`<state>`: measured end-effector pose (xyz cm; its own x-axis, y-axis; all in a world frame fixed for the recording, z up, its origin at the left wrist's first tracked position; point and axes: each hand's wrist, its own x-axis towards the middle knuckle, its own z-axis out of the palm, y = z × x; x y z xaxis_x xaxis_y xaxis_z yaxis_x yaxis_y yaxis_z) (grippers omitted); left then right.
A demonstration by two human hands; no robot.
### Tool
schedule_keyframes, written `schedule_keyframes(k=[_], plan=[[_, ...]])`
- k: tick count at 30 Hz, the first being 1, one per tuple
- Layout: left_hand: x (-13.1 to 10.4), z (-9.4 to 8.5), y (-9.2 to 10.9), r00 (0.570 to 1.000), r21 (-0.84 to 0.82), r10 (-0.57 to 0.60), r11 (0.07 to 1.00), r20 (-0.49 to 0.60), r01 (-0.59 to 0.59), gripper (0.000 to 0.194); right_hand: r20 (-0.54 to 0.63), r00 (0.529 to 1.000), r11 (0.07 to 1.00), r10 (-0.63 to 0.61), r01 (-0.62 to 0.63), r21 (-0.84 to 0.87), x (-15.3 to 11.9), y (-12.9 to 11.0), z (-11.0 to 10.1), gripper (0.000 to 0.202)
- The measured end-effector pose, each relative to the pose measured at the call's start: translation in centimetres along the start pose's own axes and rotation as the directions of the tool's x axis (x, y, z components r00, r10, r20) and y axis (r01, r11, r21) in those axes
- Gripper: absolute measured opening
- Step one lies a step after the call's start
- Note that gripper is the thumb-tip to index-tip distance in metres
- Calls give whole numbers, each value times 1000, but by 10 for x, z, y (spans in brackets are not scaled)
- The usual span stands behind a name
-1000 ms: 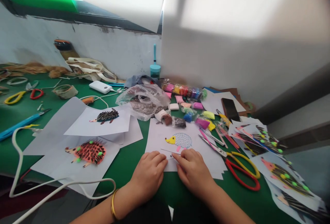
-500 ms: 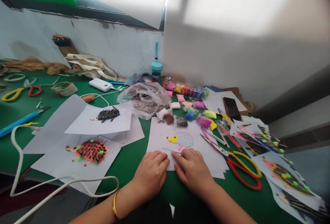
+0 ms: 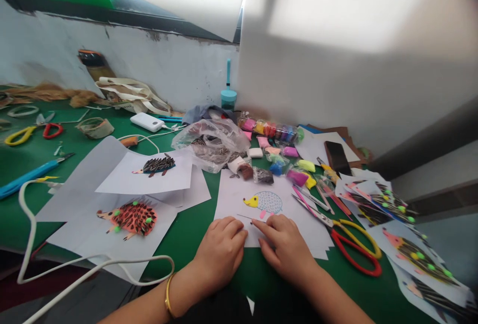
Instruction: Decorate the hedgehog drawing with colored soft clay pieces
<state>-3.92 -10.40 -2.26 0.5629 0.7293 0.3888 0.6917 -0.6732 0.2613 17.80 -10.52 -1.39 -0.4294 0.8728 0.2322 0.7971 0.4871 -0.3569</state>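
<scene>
Head feed: I note the hedgehog picture [image 3: 267, 202] just beyond the right hand [image 3: 286, 239], on white paper [image 3: 224, 199]. Yellow pointed snout, rounded blue-dotted body, pink feet. Right index finger extends to a tiny dark bit [image 3: 251, 223], thumb spread away from it; I cannot tell if they touch. Left hand [image 3: 222, 244]: fingers curled close together at the sheet's near edge; any grip is hidden from me. A thin straight rod [image 3: 244, 216] lies near both hands. Beyond: a crinkled, translucent plastic bag [image 3: 232, 136].
</scene>
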Motion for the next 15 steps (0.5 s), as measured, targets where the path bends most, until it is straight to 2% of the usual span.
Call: schedule_keyframes(k=[5, 10, 15], plan=[[1, 0, 0, 999, -3, 21, 1000, -30, -21, 20, -60, 998, 1000, 25, -26, -17, -7, 14, -5, 35], [1, 1, -1, 998, -1, 41, 999, -37, -41, 20, -164, 980, 981, 115, -138, -137, -19, 27, -13, 23], [3, -2, 0, 998, -14, 47, 999, -46, -47, 21, -188, 976, 970, 107, -144, -196, -29, 36, -14, 23]])
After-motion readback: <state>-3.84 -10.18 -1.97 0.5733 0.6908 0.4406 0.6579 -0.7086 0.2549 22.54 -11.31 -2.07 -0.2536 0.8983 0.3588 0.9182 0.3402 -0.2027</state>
